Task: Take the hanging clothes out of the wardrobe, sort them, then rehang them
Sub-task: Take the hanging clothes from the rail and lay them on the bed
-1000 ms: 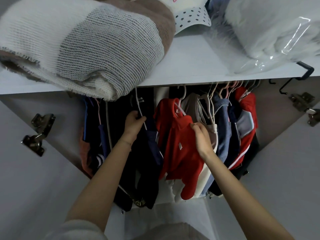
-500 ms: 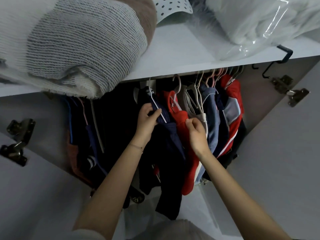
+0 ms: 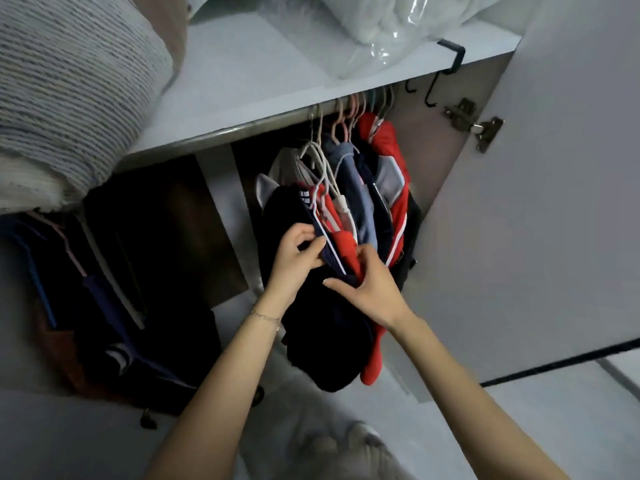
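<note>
My left hand [image 3: 296,252] has its fingers clamped on the navy garment [image 3: 322,341]; right hand [image 3: 375,291] fingers pinch the red top [image 3: 349,249] beside it. Both sit in the right-hand bunch under the shelf [image 3: 259,64]. I judge removal barely begun; sorting, rehanging remain.

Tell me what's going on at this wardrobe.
A person is working through hung clothes at the right end of the open wardrobe. The left hand pinches a navy garment by its white hanger; the right hand grips the red garment beside it. More dark clothes hang at the left, and a folded blanket sits on the shelf above.
</note>
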Motion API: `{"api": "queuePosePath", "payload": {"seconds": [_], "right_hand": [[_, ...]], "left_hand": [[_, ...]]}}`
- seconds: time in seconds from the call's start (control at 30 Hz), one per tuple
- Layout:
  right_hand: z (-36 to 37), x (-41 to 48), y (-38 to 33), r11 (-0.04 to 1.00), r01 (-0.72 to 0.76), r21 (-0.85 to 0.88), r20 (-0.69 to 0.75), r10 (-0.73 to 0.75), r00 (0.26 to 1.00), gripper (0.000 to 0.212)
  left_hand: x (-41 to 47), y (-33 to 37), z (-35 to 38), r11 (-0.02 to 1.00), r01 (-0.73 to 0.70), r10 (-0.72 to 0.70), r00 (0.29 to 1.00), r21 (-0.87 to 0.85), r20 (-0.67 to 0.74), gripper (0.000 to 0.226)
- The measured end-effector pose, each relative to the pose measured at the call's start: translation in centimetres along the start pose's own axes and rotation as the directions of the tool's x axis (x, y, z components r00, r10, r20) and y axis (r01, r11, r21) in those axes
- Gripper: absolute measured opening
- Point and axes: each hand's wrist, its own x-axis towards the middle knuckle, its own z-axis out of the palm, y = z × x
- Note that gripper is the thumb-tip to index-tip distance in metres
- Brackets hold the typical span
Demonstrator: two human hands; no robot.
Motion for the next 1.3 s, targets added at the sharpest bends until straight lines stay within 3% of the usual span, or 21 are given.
{"api": "queuePosePath", "payload": {"seconds": [0.2,0.3,0.37,0.43,0.57,0.63,0.77,0.83,0.9,1.03,1.2,1.3], "right_hand": [[-3.7,-4.5,2.9,0.998,-0.051,-0.036,-0.223,0.042,0.974,0.029],[-6.0,-8.1,4.0,0.997,-0.071,-0.005,-0.325,0.065,0.943,0.027],[-7.5,-10.5,4.5,0.995,-0.097,0.028,-0.382,0.100,0.919,0.026],[-9.0,-13.0,4.9,0.991,-0.124,0.047,-0.422,0.132,0.897,0.024],[-12.0,-18.9,5.4,0.987,-0.160,0.035,-0.486,0.157,0.860,0.022],[-13.9,-22.6,5.7,0.982,-0.180,0.048,-0.495,0.180,0.850,0.018],[-17.5,-31.6,6.7,0.960,-0.258,0.105,-0.510,0.275,0.815,0.019],[-18.8,-36.5,7.3,0.943,-0.309,0.127,-0.535,0.327,0.779,0.019],[-20.1,-41.4,8.0,0.918,-0.363,0.157,-0.564,0.385,0.730,0.019],[-23.1,-50.9,9.1,0.861,-0.456,0.225,-0.642,0.483,0.595,0.021],[-26.8,-61.2,10.1,0.785,-0.568,0.246,-0.762,0.519,0.387,0.026],[-28.8,-66.3,11.0,0.730,-0.616,0.297,-0.853,0.493,0.172,0.023]], "left_hand": [[-1.1,0.0,4.9,0.999,0.039,-0.035,0.962,-0.011,0.271,0.015],[-1.7,-0.4,6.5,0.973,-0.101,0.029,0.947,0.210,0.319,0.009],[-1.9,-0.9,7.4,0.848,-0.333,0.220,0.929,0.413,0.297,0.006],[-2.3,-1.6,8.6,0.678,-0.526,0.429,0.850,0.513,0.305,0.013],[-4.0,-3.5,12.1,0.524,-0.622,0.542,0.771,0.581,0.336,0.057],[-5.4,-4.4,14.3,0.501,-0.665,0.517,0.743,0.554,0.424,0.068],[-10.2,-5.9,19.8,0.557,-0.684,0.327,0.701,0.470,0.633,0.060],[-13.1,-6.8,23.0,0.493,-0.735,0.287,0.642,0.465,0.711,0.053],[-16.4,-7.9,26.7,0.495,-0.763,0.226,0.574,0.415,0.787,0.047],[-24.2,-10.3,34.6,0.665,-0.685,0.145,0.508,0.297,0.849,0.043],[-34.1,-12.1,45.0,0.693,-0.693,0.153,0.412,0.199,0.898,0.047],[-39.8,-12.9,51.4,0.697,-0.708,0.136,0.284,0.112,0.949,0.048]]}}
